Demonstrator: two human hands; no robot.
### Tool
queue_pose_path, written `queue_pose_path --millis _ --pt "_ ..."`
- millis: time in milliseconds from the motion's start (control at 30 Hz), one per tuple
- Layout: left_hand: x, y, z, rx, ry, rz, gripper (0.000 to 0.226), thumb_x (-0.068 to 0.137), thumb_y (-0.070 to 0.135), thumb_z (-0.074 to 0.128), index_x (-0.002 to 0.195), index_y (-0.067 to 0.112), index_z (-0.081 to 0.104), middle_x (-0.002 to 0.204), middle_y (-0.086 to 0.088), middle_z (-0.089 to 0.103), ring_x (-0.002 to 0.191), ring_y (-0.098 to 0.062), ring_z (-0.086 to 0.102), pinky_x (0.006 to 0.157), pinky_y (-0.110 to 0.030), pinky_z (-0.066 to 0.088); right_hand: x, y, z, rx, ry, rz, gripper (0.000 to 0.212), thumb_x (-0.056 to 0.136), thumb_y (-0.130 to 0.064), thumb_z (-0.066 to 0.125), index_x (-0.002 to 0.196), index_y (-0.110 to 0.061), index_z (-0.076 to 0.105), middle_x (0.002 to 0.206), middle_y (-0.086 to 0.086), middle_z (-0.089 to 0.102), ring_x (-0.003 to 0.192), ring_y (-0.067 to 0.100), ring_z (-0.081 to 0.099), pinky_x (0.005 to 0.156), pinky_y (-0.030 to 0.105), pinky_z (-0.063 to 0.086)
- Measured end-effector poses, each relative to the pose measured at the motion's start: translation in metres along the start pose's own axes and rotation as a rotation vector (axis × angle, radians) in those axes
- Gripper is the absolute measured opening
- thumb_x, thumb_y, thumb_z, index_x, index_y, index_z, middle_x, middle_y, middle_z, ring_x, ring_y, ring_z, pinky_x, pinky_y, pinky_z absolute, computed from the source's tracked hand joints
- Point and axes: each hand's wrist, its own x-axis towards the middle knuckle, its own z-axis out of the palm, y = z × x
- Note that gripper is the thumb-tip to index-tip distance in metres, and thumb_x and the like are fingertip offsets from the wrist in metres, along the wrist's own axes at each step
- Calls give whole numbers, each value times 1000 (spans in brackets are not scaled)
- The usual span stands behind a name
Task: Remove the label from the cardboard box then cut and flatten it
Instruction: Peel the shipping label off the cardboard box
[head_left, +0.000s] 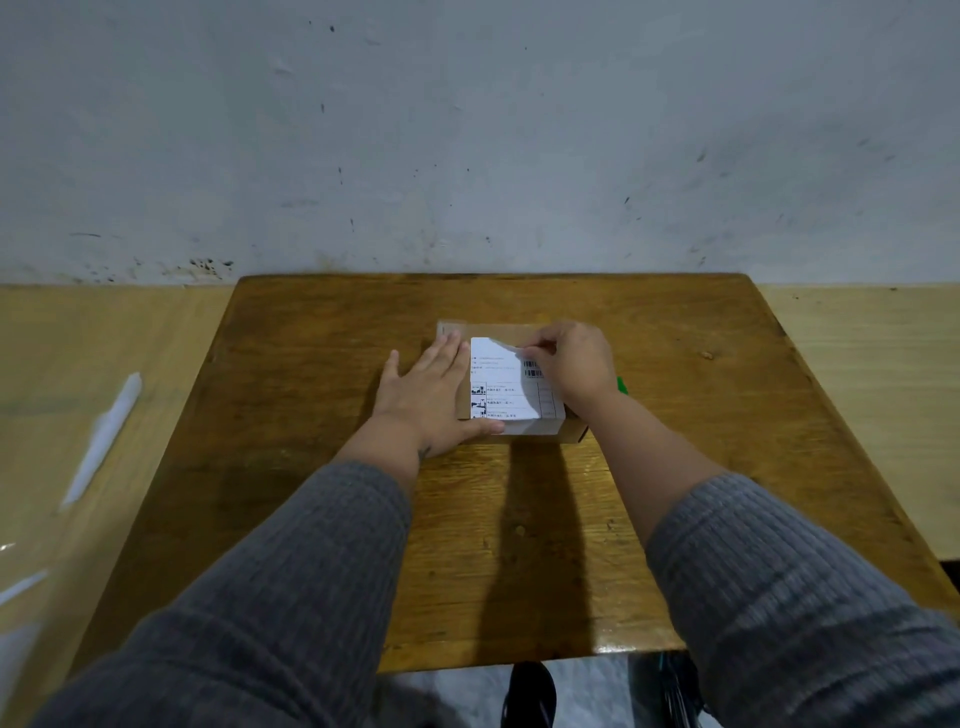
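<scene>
Sitting near the middle of the wooden table (311, 364), well in from every edge and with bare wood open on all sides, the cardboard box (540, 434) is carrying a white label (501, 382) across its top. The left hand (428, 400) is lying flat with straight fingers against the box's left side, thumb along the near edge, while the right hand (571, 364) is pinching the label's far right corner, which is lifting off the cardboard. Something green (622, 385) is peeking out just behind the right wrist, possibly a tool, though too little is showing to tell.
</scene>
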Motion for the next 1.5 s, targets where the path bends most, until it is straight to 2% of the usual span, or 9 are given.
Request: queue_pose_path --millis 233,333,500,733,867,1133,1267,1400,1500 --pt "-1 4 1 -29 8 -24 111 75 84 36 153 20 -11 160 5 -18 146 -11 -16 115 -59 -5 -11 3 2 149 46 21 7 86 -22 66 84 -22 73 89 -3 70 81 10 56 94 42 46" --pt "-2 5 2 -65 7 -20 111 75 83 38 153 19 -11 159 5 -19 146 -11 -17 115 -58 -6 -20 5 3 117 103 0 10 87 -28 64 85 -26 74 91 -8 69 95 17 60 109 66 23" --pt "0 2 7 -148 23 -1 114 75 82 42 153 18 -12 159 4 -21 145 -11 -20 116 -57 -7 -40 2 -5 -233 137 -49 36 95 -48 43 106 -29 71 114 -8 66 125 19 44 112 65 -7" --pt "0 -1 13 -219 73 21 117 74 80 47 152 16 -13 160 5 -18 145 -9 -18 119 -50 -2 -26 -7 -5 -248 112 -12 41 98 -40 42 139 -40 40 107 -3 69 124 20 48 112 62 -7" --pt "1 -2 15 -229 87 26 116 74 80 46 153 17 -11 160 6 -16 145 -8 -17 119 -49 -1 -11 -17 -9 -253 24 -1 25 91 -47 54 108 -36 69 112 -6 69 126 21 44 115 58 3" --pt "0 -2 15 -172 91 8 116 71 85 40 153 21 -9 160 8 -16 145 -7 -17 118 -54 -2 -4 -14 -3 -198 43 -38 15 85 -38 65 94 -31 75 115 -4 61 115 21 47 97 37 30" --pt "-1 -1 12 -117 92 -2 113 72 85 39 153 21 -8 160 8 -15 146 -7 -15 117 -55 -3 -10 -13 5 -45 38 -9 13 86 -28 65 89 -22 75 95 0 74 93 21 63 94 43 47" --pt "-1 2 11 -94 82 -17 113 73 85 38 153 20 -9 160 7 -15 146 -9 -14 117 -56 -2 -21 -6 6 12 82 -25 13 86 -25 65 88 -17 75 90 3 75 88 21 66 108 53 36" --pt "1 3 13 -109 94 -24 114 72 86 38 153 20 -8 160 7 -15 146 -9 -15 117 -57 -2 -30 -1 0 -86 98 -54 18 89 -31 62 93 -19 75 96 -1 75 95 19 65 119 46 9"
